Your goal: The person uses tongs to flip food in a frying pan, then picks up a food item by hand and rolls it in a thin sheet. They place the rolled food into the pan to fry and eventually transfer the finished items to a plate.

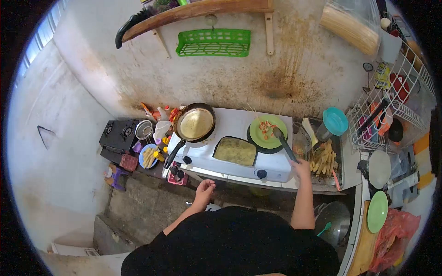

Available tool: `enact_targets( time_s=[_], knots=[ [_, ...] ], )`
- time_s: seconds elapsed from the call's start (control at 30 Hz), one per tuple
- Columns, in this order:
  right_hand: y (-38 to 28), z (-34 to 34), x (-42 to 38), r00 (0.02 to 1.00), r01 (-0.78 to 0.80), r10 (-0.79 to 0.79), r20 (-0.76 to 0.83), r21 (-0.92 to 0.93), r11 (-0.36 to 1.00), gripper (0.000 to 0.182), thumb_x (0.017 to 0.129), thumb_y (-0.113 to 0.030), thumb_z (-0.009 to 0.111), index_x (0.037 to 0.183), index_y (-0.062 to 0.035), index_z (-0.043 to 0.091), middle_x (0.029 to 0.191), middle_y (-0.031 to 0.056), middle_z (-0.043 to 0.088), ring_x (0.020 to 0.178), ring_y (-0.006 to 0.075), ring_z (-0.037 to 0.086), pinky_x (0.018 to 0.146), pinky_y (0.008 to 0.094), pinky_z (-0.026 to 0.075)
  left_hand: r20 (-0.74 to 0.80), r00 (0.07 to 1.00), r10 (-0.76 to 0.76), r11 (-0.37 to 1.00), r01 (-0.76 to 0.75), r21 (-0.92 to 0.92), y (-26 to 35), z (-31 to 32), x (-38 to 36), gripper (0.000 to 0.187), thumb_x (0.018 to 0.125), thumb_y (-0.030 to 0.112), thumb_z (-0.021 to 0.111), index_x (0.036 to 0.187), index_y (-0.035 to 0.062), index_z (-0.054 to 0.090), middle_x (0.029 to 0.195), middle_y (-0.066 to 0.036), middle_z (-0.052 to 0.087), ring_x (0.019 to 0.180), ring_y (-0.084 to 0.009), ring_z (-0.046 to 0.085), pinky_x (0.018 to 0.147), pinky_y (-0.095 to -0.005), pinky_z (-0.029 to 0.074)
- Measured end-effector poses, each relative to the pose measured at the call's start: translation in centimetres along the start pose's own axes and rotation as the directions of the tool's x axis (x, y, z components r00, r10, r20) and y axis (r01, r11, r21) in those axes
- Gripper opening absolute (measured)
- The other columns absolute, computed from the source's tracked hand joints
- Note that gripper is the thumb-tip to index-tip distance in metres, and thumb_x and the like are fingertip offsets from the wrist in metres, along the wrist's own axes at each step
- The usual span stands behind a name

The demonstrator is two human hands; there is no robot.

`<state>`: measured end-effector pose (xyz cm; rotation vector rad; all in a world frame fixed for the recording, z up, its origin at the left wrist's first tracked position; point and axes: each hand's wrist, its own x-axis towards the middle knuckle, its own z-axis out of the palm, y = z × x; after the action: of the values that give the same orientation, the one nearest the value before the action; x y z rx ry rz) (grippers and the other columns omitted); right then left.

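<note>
My right hand (pixel 301 168) grips the handle of a black cooking spoon (pixel 286 146). The spoon's rounded head rests at the right side of a green plate (pixel 256 140), beside small red and pale food pieces (pixel 265 128). This plate sits over the right burner of a white gas stove (pixel 193 161). In front of the stove's left half, my left hand (pixel 204 191) hangs with its fingers curled in, and nothing shows in it. A black frying pan (pixel 197 122) with a pale, shiny inside stands on the left burner, its handle pointing toward me.
Left of the stove are a blue plate (pixel 149 156) of pale food sticks, bottles and a small black stove (pixel 120 130). Rightward, a metal tray holds yellowish pieces (pixel 324 158) near a turquoise bowl (pixel 335 121). A dish rack (pixel 363 110) and a wooden shelf (pixel 202 10) border the space.
</note>
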<state>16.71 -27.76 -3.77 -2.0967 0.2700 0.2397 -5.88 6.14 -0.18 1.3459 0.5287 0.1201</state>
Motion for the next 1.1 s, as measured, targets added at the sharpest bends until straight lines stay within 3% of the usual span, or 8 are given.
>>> enact_targets(
  time_s=[0.3, 0.53, 0.6, 0.67, 0.73, 0.83, 0.93, 1.1],
  knots=[
    [-3.6, -0.3, -2.0, 0.998, 0.065, -0.068, 0.016, 0.135, 0.989, 0.038, 0.064, -0.015, 0.070, 0.095, 0.0040, 0.058, 0.079, 0.0106, 0.060, 0.069, 0.0170, 0.056, 0.064, 0.0274, 0.042, 0.000, 1.000, 0.021, 1.000, -0.021, 0.009, 0.5, -1.6, 0.2, 0.011, 0.080, 0.011, 0.054, 0.089, 0.0073, 0.049, 0.071, 0.004, 0.045, 0.061, -0.0047, 0.041, 0.054, -0.0185, 0.034],
    [-14.3, 5.9, -5.6, 0.915, 0.236, -0.270, 0.300, 0.145, 0.961, 0.038, 0.064, -0.017, 0.070, 0.093, 0.0039, 0.058, 0.077, 0.0085, 0.060, 0.066, 0.0138, 0.054, 0.061, 0.0244, 0.041, -0.076, 0.997, 0.000, 1.000, -0.002, -0.026, 0.7, -6.3, 1.2, 0.011, 0.080, 0.012, 0.053, 0.089, 0.0069, 0.049, 0.072, 0.003, 0.047, 0.062, -0.0053, 0.042, 0.056, -0.0193, 0.035],
    [-16.6, 9.8, -5.3, 0.884, 0.379, -0.354, 0.304, -0.024, 0.925, 0.043, 0.063, -0.022, 0.071, 0.094, 0.0043, 0.057, 0.079, 0.0094, 0.061, 0.067, 0.0154, 0.055, 0.063, 0.0269, 0.042, -0.095, 0.995, 0.011, 0.998, -0.016, -0.057, 1.2, -8.3, 1.6, 0.011, 0.080, 0.011, 0.054, 0.089, 0.0067, 0.049, 0.072, 0.003, 0.047, 0.063, -0.0054, 0.042, 0.056, -0.0193, 0.035],
    [-15.7, 15.8, -1.9, 0.794, 0.557, -0.526, 0.305, -0.018, 0.830, 0.044, 0.061, -0.030, 0.070, 0.092, -0.0010, 0.060, 0.078, 0.0121, 0.062, 0.073, 0.0213, 0.059, 0.067, 0.0318, 0.044, -0.107, 0.993, 0.059, 0.996, -0.066, -0.066, 1.5, -10.6, 2.2, 0.011, 0.080, 0.010, 0.054, 0.089, 0.0065, 0.049, 0.072, 0.003, 0.047, 0.063, -0.0053, 0.043, 0.056, -0.0192, 0.035],
    [-20.0, 18.9, -2.8, 0.807, 0.524, -0.396, 0.437, -0.222, 0.822, 0.041, 0.061, -0.036, 0.068, 0.091, -0.0087, 0.062, 0.079, 0.0121, 0.062, 0.077, 0.0244, 0.060, 0.068, 0.0333, 0.045, -0.157, 0.987, 0.024, 0.997, -0.034, -0.063, 1.4, -13.2, 3.0, 0.010, 0.079, 0.009, 0.054, 0.088, 0.0064, 0.050, 0.072, 0.003, 0.047, 0.063, -0.0051, 0.043, 0.057, -0.0186, 0.035],
    [-24.9, 23.0, -4.8, 0.854, 0.486, -0.292, 0.431, -0.460, 0.743, 0.036, 0.062, -0.038, 0.065, 0.089, -0.0138, 0.063, 0.079, 0.0109, 0.062, 0.078, 0.0271, 0.059, 0.068, 0.0362, 0.045, -0.205, 0.979, 0.021, 0.979, -0.062, -0.195, 1.4, -16.7, 4.0, 0.010, 0.078, 0.008, 0.055, 0.087, 0.0058, 0.051, 0.072, 0.004, 0.047, 0.066, -0.0048, 0.043, 0.060, -0.0181, 0.035],
    [-27.9, 25.7, -6.0, 0.871, 0.469, -0.225, 0.437, -0.599, 0.650, 0.039, 0.062, -0.036, 0.064, 0.092, -0.0109, 0.062, 0.085, 0.0129, 0.061, 0.082, 0.0278, 0.058, 0.072, 0.0366, 0.045, -0.245, 0.967, 0.068, 0.996, -0.081, -0.044, 1.7, -20.1, 5.0, 0.010, 0.077, 0.007, 0.055, 0.086, 0.0051, 0.051, 0.074, 0.004, 0.047, 0.068, -0.0050, 0.043, 0.061, -0.0183, 0.035],
    [-29.4, 28.7, -6.7, 0.888, 0.459, -0.239, 0.393, -0.719, 0.522, 0.035, 0.063, -0.034, 0.064, 0.088, -0.0096, 0.061, 0.084, 0.0133, 0.061, 0.081, 0.0290, 0.058, 0.071, 0.0380, 0.045, -0.250, 0.961, 0.116, 0.989, -0.134, -0.054, 0.4, -23.9, 7.4, 0.011, 0.078, 0.007, 0.055, 0.087, 0.0043, 0.051, 0.076, 0.002, 0.048, 0.070, -0.0055, 0.044, 0.064, -0.0187, 0.037]
  ],
)
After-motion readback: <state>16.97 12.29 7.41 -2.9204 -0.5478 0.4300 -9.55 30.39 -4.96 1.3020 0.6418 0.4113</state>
